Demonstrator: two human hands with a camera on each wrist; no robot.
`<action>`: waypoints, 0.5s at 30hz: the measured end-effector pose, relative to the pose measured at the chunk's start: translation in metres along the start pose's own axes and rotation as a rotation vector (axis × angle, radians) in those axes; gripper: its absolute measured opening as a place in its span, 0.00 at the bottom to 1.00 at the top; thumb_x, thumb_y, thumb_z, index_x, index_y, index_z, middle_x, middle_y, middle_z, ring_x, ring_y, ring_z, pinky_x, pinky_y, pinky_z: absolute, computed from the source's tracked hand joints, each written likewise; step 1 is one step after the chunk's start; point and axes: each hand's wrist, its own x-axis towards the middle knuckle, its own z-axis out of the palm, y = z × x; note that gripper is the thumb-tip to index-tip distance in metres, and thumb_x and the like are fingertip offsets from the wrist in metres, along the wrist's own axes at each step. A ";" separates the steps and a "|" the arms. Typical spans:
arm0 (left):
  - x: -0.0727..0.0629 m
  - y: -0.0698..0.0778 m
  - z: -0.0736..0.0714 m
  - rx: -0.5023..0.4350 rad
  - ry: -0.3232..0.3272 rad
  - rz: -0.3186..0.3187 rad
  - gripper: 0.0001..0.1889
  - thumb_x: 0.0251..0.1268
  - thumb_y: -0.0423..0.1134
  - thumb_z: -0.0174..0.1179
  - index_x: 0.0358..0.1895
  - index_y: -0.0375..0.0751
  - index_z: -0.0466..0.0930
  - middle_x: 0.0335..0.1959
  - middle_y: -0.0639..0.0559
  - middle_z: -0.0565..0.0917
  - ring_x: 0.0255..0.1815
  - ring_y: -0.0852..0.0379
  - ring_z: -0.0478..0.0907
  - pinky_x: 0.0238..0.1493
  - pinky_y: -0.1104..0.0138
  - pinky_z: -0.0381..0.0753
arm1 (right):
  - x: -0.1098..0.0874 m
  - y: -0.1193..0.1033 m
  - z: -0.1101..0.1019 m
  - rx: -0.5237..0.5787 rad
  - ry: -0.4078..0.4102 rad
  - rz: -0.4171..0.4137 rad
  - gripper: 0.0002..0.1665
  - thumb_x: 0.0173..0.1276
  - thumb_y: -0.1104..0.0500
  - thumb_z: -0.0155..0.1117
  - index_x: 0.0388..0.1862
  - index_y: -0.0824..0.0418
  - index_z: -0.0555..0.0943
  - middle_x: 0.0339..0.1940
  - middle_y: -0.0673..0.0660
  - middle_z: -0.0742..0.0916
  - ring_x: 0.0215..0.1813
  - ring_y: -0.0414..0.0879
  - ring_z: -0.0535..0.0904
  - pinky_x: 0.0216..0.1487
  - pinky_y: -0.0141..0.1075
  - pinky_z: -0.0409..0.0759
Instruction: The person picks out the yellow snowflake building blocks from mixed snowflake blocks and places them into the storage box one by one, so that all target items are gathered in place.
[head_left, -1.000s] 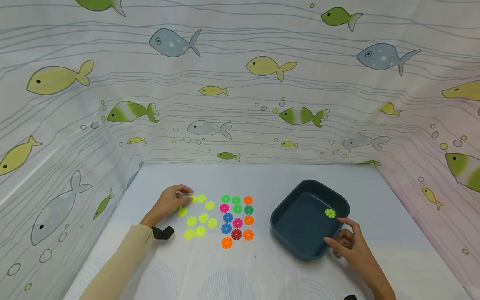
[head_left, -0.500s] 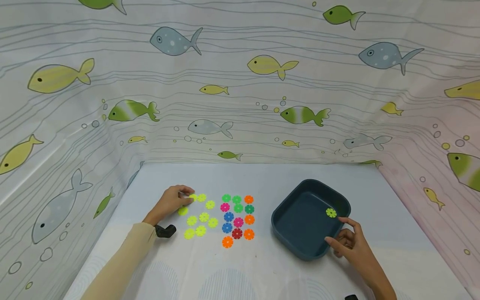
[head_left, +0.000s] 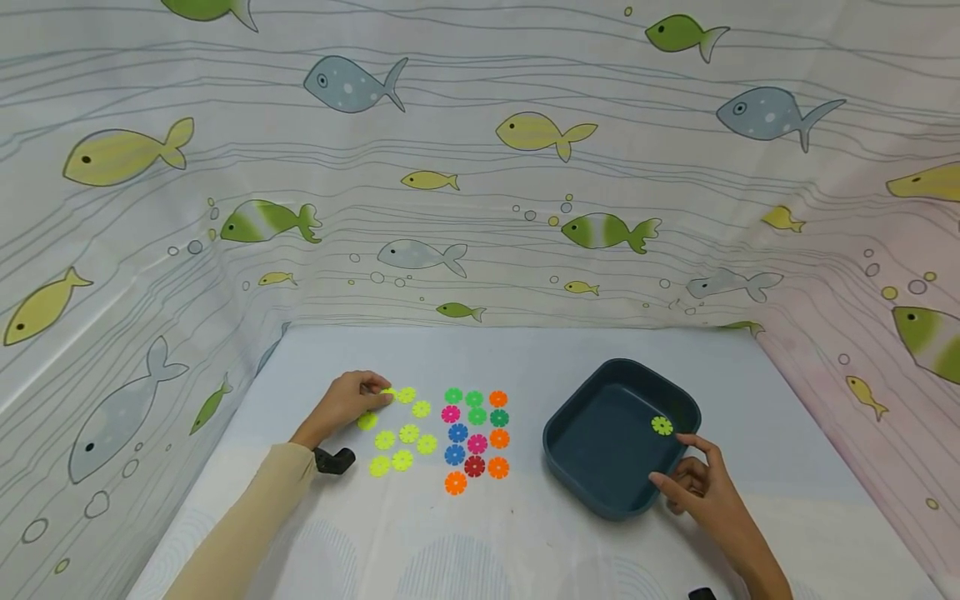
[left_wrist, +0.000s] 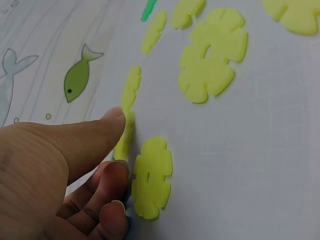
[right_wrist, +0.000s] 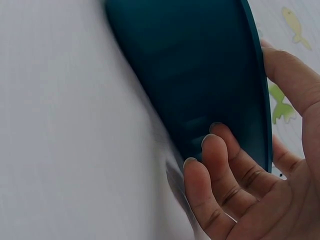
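A: What are the pieces like?
B: Flat, matte and plastic-looking. The loose yellow discs (head_left: 408, 433) have notched, petal-like rims, and the nearer ones show a central slot. Beside them the mixed-colour discs (head_left: 477, 443), green, pink, blue, red and orange, lie in rough columns on the bench (head_left: 525, 358).

A: And the tray (head_left: 600, 450)?
B: Deep, smooth and dark blue, with rounded corners. One yellow-green disc (head_left: 662, 426) lies inside, toward its right corner.

A: What are the hands doing?
B: The left hand (head_left: 345, 405) has thumb and fingers pinching a yellow disc (left_wrist: 125, 140) at the far left of the group. The right hand (head_left: 701, 482) grips the tray's near right side, thumb and forefinger at the rim, the others curled against the outer wall.

A: Anything hard to see?
B: The pinched disc is mostly covered, and I can't tell whether it has left the bench. From the right wrist the tray is blurred and cut off at the top.

A: Any change from a second ago?
B: Slight. The left fingers have edged inward and cover more of their disc; the right hand's hold is the same.
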 end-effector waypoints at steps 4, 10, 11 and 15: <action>-0.001 0.005 0.000 0.002 0.001 -0.008 0.15 0.66 0.42 0.72 0.51 0.40 0.84 0.45 0.47 0.81 0.42 0.52 0.76 0.45 0.60 0.76 | 0.000 0.000 0.001 0.003 -0.001 0.000 0.48 0.73 0.51 0.69 0.77 0.52 0.48 0.43 0.66 0.82 0.35 0.58 0.81 0.38 0.44 0.84; -0.002 0.007 0.000 -0.025 0.000 -0.017 0.16 0.65 0.41 0.72 0.50 0.38 0.79 0.44 0.45 0.80 0.43 0.50 0.76 0.44 0.61 0.76 | 0.000 -0.001 0.000 -0.003 0.002 0.005 0.48 0.73 0.51 0.69 0.77 0.52 0.48 0.43 0.66 0.82 0.35 0.58 0.82 0.38 0.44 0.84; -0.003 0.006 -0.001 -0.031 0.001 -0.020 0.16 0.66 0.41 0.72 0.50 0.38 0.79 0.43 0.45 0.80 0.42 0.50 0.76 0.43 0.61 0.76 | 0.000 -0.001 0.000 -0.003 0.001 0.004 0.48 0.74 0.51 0.69 0.78 0.52 0.48 0.43 0.66 0.82 0.35 0.58 0.82 0.38 0.44 0.84; -0.003 0.004 -0.002 -0.061 -0.004 -0.027 0.15 0.69 0.41 0.69 0.52 0.40 0.78 0.41 0.46 0.82 0.39 0.51 0.78 0.40 0.61 0.77 | 0.000 -0.001 0.001 0.000 -0.001 -0.003 0.48 0.74 0.51 0.69 0.78 0.52 0.48 0.43 0.66 0.82 0.35 0.58 0.81 0.38 0.44 0.84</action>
